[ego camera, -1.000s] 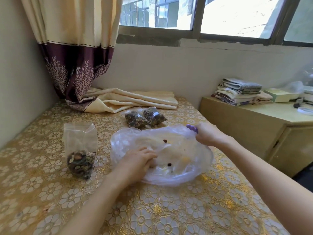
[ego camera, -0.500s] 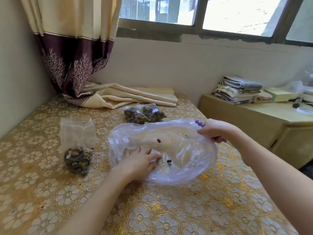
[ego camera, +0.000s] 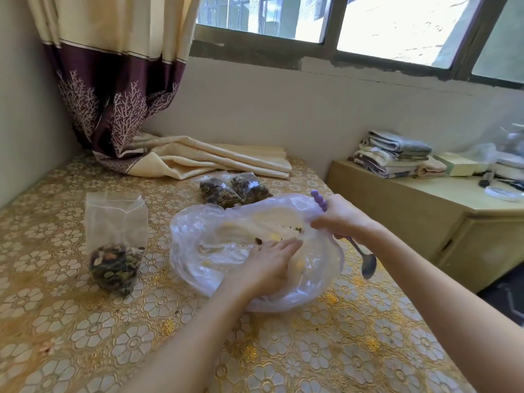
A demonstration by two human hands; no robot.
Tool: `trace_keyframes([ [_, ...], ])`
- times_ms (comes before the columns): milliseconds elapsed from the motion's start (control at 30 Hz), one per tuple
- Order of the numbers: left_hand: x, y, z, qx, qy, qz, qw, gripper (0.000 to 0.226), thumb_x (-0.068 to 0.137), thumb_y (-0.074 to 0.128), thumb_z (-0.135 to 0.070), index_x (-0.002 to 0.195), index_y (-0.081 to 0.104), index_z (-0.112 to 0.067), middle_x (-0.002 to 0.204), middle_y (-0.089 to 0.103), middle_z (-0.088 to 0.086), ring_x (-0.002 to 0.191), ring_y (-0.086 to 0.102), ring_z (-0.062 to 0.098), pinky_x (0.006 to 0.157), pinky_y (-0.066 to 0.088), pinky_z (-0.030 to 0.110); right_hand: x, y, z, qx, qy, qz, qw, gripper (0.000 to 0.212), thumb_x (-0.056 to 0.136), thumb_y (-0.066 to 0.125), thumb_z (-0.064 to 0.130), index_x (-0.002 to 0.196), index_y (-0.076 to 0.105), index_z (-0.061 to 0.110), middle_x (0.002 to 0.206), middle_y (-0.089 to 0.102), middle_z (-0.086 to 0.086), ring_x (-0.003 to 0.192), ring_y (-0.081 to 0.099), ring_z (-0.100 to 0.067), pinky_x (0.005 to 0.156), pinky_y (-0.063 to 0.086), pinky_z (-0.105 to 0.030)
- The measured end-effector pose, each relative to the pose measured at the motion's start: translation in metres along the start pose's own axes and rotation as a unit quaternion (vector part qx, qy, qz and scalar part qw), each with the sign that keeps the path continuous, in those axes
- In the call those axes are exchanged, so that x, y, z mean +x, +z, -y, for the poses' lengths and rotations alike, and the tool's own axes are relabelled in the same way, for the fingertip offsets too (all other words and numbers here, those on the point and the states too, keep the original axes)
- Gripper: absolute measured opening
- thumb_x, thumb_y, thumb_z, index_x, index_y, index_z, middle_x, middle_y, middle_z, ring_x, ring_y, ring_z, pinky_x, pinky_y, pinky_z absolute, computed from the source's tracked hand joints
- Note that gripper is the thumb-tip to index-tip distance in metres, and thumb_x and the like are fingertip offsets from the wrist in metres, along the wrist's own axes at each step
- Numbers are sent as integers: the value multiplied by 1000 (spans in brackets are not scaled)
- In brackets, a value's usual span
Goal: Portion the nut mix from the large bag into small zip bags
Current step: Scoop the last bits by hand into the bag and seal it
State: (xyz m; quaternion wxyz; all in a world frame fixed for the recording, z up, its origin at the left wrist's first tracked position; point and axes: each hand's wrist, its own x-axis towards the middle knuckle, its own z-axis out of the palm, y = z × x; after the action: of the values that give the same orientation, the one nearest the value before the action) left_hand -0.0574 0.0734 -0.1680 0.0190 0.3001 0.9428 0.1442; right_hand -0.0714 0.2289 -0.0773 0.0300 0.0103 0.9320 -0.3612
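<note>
The large bag [ego camera: 226, 236] lies nearly empty and crumpled on the flowered tablecloth [ego camera: 141, 336], a few nuts left inside. The left hand [ego camera: 269, 265] presses on it with fingers straight and together. The right hand [ego camera: 340, 219] pinches the bag's far rim and grips a purple-handled spoon [ego camera: 365, 259], bowl hanging down. An open small bag [ego camera: 114, 242] stands left, partly filled. Two filled bags [ego camera: 232, 188] lie behind.

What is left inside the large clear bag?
Inside the large bag only a few scattered nut bits show. The left hand reaches in and covers whatever lies beneath it.
</note>
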Motion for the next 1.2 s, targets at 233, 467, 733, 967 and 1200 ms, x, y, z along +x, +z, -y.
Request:
trace_keyframes([
  [233, 8, 1, -5, 21, 1, 14, 1000, 59, 86, 39, -6, 140, 33, -29, 150, 27, -6, 130, 29, 20, 95, 22, 37, 0, 5, 15, -128, -83, 7, 988, 24, 83, 50, -3, 80, 55, 21, 131, 54, 5, 94, 51, -8, 57, 37, -17],
  [467, -24, -20, 21, -94, 19, -115, 989, 31, 91, 46, -4, 113, 63, -18, 123, 55, -1, 110, 48, 15, 91, 36, 23, 4, -2, -1, -167, -67, -37, 983, 39, 82, 43, -8, 105, 64, 16, 128, 56, 10, 108, 54, -10, 73, 37, -14],
  [733, -65, -35, 44, 31, 7, 35, 999, 49, 71, 58, -65, 115, 52, -44, 125, 38, -19, 120, 24, 7, 102, 16, 31, 19, -6, -12, -135, 47, -15, 990, 21, 78, 62, 5, 86, 47, 17, 76, 50, 11, 54, 46, -11, 31, 29, -15],
  [967, -50, -58, 34, -142, -7, -181, 973, 15, 91, 52, -36, 89, 63, -26, 94, 53, -11, 90, 50, 7, 84, 45, 30, 16, -3, -11, -191, 38, 12, 981, 28, 81, 67, 14, 108, 59, 10, 131, 53, 13, 99, 59, -14, 72, 54, -31],
  [1200, -46, -43, 28, -38, -1, -148, 988, 26, 97, 41, -25, 71, 41, -30, 68, 42, -17, 65, 48, 8, 54, 33, 22, 19, -1, -13, -226, 29, 2, 974, 45, 79, 70, 15, 121, 58, 9, 131, 56, -1, 111, 56, -20, 90, 49, -35],
])
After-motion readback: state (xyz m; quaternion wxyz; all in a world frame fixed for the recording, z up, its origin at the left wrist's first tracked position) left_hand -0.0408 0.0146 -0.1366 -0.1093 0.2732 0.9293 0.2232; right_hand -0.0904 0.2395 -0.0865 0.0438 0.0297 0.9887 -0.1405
